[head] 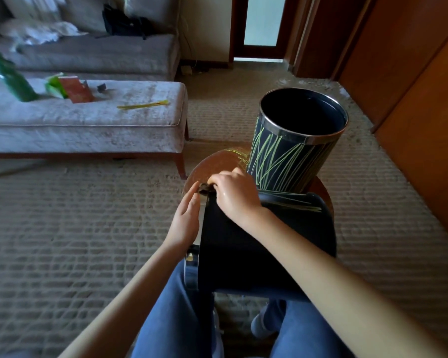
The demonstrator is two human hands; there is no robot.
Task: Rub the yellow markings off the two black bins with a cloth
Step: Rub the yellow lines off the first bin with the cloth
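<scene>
One black bin (267, 244) lies on its side across my lap, its base toward the small round table. A few yellow lines remain on its far right side; the near surface looks plain black. My right hand (236, 195) reaches over it and pinches a small dark cloth (204, 188) at the bin's far left edge. My left hand (185, 218) rests flat against the bin's left end, fingers together. A second black bin (292, 161) stands upright on the table, covered in yellow-green lines.
The round wooden table (215, 164) stands just ahead on the carpet. A grey upholstered bench (88, 120) at the left holds a yellow marker (142, 105), green wrappers and a book. A sofa stands behind it; wooden cabinets line the right.
</scene>
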